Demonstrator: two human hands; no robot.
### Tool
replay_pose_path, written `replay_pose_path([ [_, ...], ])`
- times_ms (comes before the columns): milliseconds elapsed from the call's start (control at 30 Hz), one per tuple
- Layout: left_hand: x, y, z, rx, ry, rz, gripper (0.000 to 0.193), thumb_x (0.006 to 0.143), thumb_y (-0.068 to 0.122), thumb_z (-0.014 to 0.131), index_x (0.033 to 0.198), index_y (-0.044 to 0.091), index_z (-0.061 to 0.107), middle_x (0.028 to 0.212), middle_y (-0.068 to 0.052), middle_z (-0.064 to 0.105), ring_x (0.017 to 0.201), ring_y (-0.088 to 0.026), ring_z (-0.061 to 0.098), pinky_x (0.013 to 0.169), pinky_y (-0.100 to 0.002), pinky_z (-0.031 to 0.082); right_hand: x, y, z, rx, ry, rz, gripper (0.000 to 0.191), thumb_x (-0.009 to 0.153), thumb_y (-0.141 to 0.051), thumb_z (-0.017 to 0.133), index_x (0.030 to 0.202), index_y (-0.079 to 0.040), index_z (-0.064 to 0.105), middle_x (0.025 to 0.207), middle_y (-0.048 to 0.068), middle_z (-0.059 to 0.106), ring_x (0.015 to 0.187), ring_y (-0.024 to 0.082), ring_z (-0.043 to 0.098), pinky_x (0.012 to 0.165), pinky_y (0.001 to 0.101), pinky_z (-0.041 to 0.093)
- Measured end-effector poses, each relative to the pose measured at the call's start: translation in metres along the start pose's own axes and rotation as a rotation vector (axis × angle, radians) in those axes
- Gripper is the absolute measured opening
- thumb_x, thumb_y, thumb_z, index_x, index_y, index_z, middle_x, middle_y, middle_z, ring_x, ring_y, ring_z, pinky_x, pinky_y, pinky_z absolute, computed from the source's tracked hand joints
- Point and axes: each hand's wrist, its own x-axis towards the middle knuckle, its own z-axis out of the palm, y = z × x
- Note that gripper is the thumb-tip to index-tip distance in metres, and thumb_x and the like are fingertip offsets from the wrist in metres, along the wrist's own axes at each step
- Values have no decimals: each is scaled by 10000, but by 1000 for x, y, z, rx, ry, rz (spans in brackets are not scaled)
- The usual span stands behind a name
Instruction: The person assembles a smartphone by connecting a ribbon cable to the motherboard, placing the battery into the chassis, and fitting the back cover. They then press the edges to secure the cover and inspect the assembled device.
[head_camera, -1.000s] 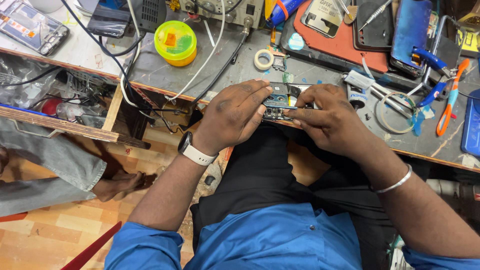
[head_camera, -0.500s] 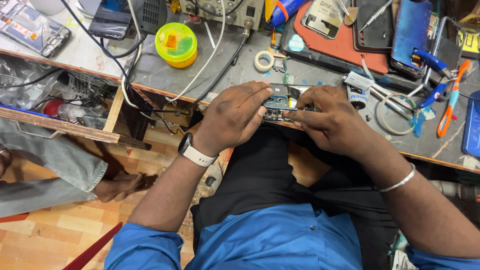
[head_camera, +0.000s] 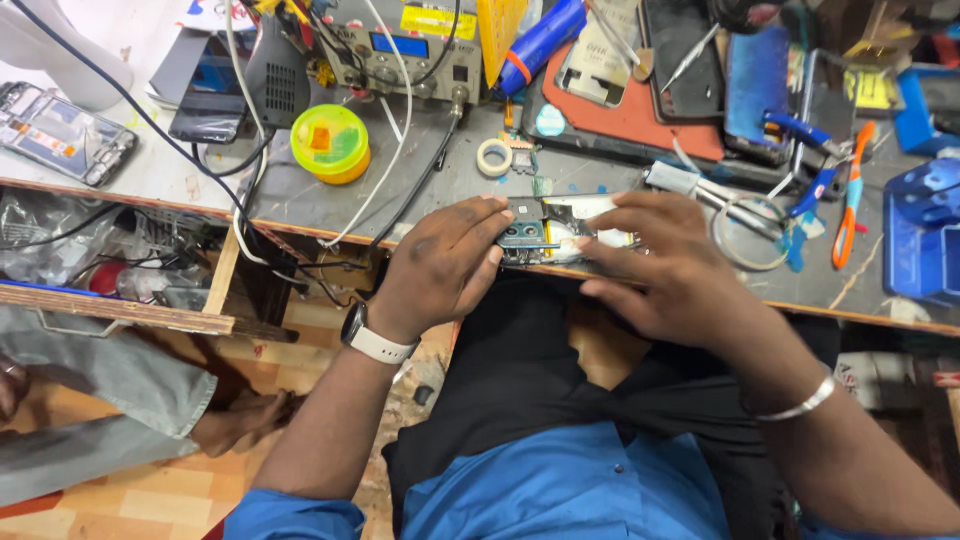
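Grey metal and green circuit board showing inside an opened phone (head_camera: 555, 228), held at the near edge of the bench (head_camera: 420, 190) above the lap. Left hand (head_camera: 445, 262) closed on its left end, fingertips curled over the board; right hand (head_camera: 665, 265) clamped on the right end, fingers spread flatter over the top than a second ago, when bunched more tightly over the middle. More of the white and yellow inside now uncovered between the two grips. Phone itself in much the same spot at the bench edge.

Scuffed grey bench top, crowded. Yellow-green round tin (head_camera: 330, 142) to the left, roll of tape (head_camera: 493, 157) just behind the phone, grey power supply (head_camera: 410, 45) at the back with white and black cables trailing forward. Another stripped phone (head_camera: 55, 132) far left. Red mat (head_camera: 640, 115) behind, blue-handled cutters (head_camera: 805, 150) and orange-handled tool (head_camera: 850, 195) to the right. Wooden drawer (head_camera: 120, 280) open under the bench, patterned floor (head_camera: 100, 500) below.
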Motion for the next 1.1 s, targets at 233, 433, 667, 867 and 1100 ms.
replay_pose_path([
  [233,5,1,-11,-43,-97,8,356,871,177,750,1171,-1,681,1307,-173,646,1275,-360,624,1083,-457,508,-20,4,-11,-36,44,166,410,805,-298,824,1162,-121,726,1262,77,655,1286,309,565,1085,469,395],
  [433,13,9,-14,18,-135,0,494,809,317,853,1168,30,670,1407,-196,571,1357,-407,527,1132,-506,439,-8,15,-11,-86,-44,111,417,777,-284,820,1151,-118,741,1258,75,663,1271,306,565,1053,472,391],
  [667,19,4,-8,31,-223,-24,559,796,331,861,1240,60,656,1419,-181,562,1353,-380,519,1152,-511,397,-2,13,-1,-72,-84,125,314,780,-243,806,1067,-125,754,1132,42,689,1193,291,595,1023,462,420],
  [867,16,0,-4,0,-196,-47,469,817,300,863,1187,75,683,1377,-141,610,1307,-336,580,1144,-498,432,-5,10,7,-49,-19,97,143,839,-160,772,977,-130,754,1021,32,695,1090,275,636,965,447,452],
  [1100,17,3,-3,-2,-150,-36,446,811,309,857,1163,83,704,1350,-126,634,1276,-327,602,1107,-478,458,-3,5,11,-65,-24,39,163,798,-120,749,961,-124,757,970,36,686,1034,273,644,934,444,463],
])
